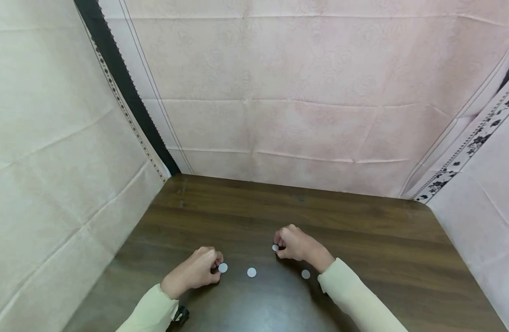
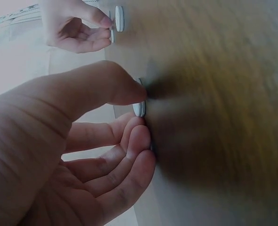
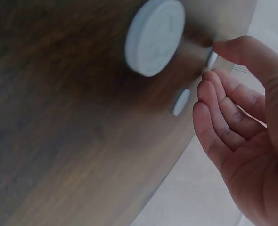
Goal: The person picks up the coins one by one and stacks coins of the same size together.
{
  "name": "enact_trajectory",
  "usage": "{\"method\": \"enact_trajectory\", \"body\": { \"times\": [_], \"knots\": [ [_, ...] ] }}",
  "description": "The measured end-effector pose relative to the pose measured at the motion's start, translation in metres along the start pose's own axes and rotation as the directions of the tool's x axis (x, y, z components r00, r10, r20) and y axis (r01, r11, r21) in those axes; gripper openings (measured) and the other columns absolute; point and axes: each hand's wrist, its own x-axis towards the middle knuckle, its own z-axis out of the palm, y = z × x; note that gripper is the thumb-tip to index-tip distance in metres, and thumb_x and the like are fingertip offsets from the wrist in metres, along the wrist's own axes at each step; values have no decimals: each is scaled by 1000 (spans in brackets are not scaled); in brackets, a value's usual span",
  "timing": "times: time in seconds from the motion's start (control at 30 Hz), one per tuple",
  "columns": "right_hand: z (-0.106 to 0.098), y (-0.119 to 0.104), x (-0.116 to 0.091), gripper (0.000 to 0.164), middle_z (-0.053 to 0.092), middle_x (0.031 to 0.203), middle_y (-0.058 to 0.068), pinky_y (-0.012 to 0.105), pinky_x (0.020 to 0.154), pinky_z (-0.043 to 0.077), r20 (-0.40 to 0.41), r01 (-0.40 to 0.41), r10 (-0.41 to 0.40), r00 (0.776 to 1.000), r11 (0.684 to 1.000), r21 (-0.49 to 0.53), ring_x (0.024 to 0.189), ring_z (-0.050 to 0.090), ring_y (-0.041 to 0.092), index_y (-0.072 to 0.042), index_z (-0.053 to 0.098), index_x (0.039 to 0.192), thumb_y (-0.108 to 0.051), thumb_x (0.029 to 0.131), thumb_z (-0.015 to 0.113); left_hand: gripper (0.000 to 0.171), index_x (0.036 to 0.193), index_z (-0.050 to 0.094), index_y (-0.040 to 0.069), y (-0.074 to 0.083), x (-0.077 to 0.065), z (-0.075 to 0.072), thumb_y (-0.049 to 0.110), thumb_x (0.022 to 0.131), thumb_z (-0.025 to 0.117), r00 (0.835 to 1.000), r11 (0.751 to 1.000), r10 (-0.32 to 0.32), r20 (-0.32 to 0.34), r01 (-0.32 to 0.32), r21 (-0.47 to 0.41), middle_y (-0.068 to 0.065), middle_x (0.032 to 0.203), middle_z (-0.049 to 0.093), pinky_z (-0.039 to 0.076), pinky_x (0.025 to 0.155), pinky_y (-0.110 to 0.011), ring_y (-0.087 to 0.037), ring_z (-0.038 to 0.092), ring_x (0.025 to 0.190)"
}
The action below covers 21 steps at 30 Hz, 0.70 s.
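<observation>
Low over the brown tabletop, my left hand (image 1: pixel 196 269) holds a white round disc (image 1: pixel 223 267) at its edge between thumb and curled fingers. The left wrist view shows that disc (image 2: pixel 139 109) partly covered by the thumb. Farther forward and to the right, my right hand (image 1: pixel 295 243) pinches a second white disc (image 1: pixel 275 247), largely hidden by the fingers in the right wrist view. Between the hands lies a third disc (image 1: pixel 251 272). Another white disc (image 1: pixel 305 274), beside the right wrist, appears large in the right wrist view with a faint surface pattern.
The wooden table (image 1: pixel 229 207) has a dark grain and a glossy patch near its front. Pale creased cloths hang behind it (image 1: pixel 312 92) and along both sides. A dark strap (image 1: pixel 181 315) shows at the left wrist.
</observation>
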Motion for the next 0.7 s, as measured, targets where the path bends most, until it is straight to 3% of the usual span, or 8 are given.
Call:
{"method": "enact_trajectory", "body": {
  "times": [0.17, 0.4, 0.7],
  "knots": [
    [-3, 0, 5, 13, 74, 91, 4, 26, 72, 58, 38, 15, -15, 999, 1000, -12, 78, 64, 7, -1, 77, 101, -8, 91, 80, 17, 79, 63, 11, 0, 0, 0, 0, 80, 76, 1000, 1000, 0, -10, 0, 22, 3, 72, 54, 39, 62, -20, -3, 40, 67],
    [-9, -5, 11, 4, 69, 73, 1, 22, 57, 48, 99, 22, -22, 995, 1000, 10, 55, 52, 5, -2, 77, 91, -4, 93, 76, 17, 80, 63, 11, -1, 0, 2, 0, 81, 76, 1000, 1000, -6, 0, 6, 24, 3, 72, 54, 39, 62, -20, -3, 40, 68],
    [-8, -2, 18, 8, 61, 66, -5, 21, 54, 44, 112, 7, -7, 994, 1000, 5, 53, 49, 5, -6, 73, 84, -7, 89, 79, 17, 80, 63, 11, -2, 1, 1, 1, 81, 76, 1000, 999, -6, 2, 6, 31, 4, 72, 54, 39, 62, -20, -3, 41, 68]
  ]
}}
